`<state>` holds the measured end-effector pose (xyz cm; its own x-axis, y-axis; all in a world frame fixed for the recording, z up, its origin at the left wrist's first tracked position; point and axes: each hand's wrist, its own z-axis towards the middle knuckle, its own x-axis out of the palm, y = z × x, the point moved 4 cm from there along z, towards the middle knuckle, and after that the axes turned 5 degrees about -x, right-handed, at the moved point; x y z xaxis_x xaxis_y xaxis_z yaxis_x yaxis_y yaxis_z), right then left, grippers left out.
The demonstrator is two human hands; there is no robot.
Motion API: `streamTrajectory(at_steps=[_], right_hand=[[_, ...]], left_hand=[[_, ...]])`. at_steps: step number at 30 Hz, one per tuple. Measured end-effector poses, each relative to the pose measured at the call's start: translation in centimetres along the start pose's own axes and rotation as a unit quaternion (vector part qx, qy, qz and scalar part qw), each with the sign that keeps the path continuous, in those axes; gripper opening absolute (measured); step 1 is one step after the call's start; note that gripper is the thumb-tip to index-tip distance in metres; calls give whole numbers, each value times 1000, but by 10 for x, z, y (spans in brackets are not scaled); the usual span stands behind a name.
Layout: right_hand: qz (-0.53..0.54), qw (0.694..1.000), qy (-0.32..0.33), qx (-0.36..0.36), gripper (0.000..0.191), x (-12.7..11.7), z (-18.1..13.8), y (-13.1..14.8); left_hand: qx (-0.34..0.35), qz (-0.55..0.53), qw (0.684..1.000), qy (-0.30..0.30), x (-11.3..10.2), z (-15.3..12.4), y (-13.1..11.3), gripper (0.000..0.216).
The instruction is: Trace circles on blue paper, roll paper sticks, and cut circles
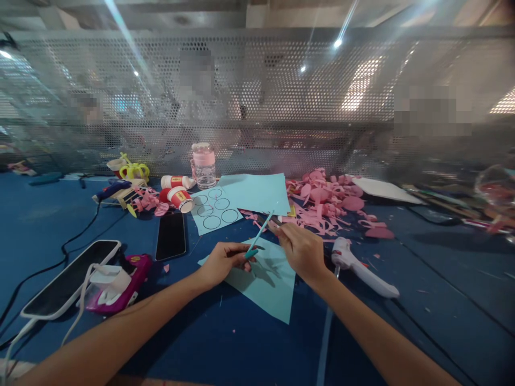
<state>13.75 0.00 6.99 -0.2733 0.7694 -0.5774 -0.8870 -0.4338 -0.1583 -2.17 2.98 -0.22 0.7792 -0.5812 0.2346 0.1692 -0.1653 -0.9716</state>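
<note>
My left hand (229, 260) pinches a thin light-blue stick (260, 234) that slants up to the right. A small teal piece (251, 253) sits at the stick's lower end, by my fingertips. My right hand (301, 246) is closed just to the right. A dark-tipped tool (265, 219) juts from its fingers near the stick's upper part; its exact kind is hard to make out. Below both hands a light-blue paper sheet (277, 292) lies on the blue table, shaded by them.
Behind are a sheet with drawn circles (212, 221), a plain blue sheet (257, 187) and pink paper scraps (322, 198). A white glue gun (362, 271) lies right. Phones (171, 236), paper cups (179, 198) and cables are left. A perforated metal screen (257, 96) borders the back.
</note>
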Motion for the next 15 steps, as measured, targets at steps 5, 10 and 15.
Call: streamTrajectory(at_steps=[5,10,15], right_hand=[[-24,999,33,-20,34,6,-1,3],[8,994,96,-44,38,11,0,14],[63,992,102,-43,41,9,0,16]], left_hand=[[-1,-3,1000,-1,1,-1,-1,38],[-1,6,1000,-8,1,-3,-2,37],[1,15,1000,-13,-1,-1,-1,39]])
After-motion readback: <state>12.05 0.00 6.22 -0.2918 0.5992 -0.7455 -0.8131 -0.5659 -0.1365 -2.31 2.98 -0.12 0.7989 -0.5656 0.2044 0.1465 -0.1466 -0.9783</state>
